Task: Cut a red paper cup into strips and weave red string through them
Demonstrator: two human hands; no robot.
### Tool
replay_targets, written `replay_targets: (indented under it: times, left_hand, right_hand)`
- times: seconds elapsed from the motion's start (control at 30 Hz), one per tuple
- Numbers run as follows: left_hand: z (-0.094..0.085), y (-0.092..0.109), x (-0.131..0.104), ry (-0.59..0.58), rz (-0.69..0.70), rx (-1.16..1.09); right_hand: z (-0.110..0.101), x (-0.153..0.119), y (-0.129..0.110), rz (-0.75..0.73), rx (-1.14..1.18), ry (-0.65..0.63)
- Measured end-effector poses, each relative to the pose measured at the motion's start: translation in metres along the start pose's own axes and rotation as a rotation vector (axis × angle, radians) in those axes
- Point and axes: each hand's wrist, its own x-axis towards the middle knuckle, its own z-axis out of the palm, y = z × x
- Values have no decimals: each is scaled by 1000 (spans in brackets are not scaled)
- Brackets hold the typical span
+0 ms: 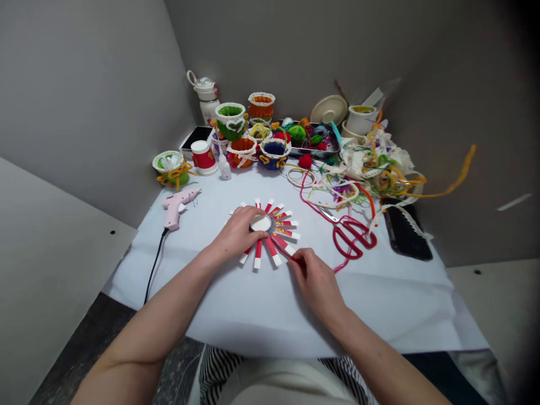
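A paper cup cut into red and white strips (282,225) lies flattened like a sunburst on the white table cover (236,304). My left hand (237,232) presses down on its round white base and left strips. My right hand (314,277) pinches a red pipe cleaner (310,211) at the cup's lower right edge, where it runs between the strips. The pipe cleaner trails away toward the back right.
Red scissors (352,236) lie right of the cup, a black phone (405,233) beyond them. A pink glue gun (179,205) with a black cord sits at left. Decorated yarn cups (242,151), a glue bottle (225,167) and tangled trims (379,166) crowd the back.
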Motion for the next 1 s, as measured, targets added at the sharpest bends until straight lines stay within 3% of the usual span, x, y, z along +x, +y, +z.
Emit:
replay_targets:
  times: [0.23, 0.6, 0.8, 1.0]
  left_hand:
    - [5, 1, 2, -34, 47, 14]
    - [18, -3, 3, -57, 87, 31]
    - [19, -4, 2, -104, 128, 49]
    - [18, -5, 5, -159, 142, 64]
  right_hand:
    - [2, -4, -1, -14, -11, 41]
    - [-4, -5, 0, 20, 63, -5]
    - [-22, 19, 12, 74, 113, -191]
    - [-35, 60, 18, -119, 36, -313]
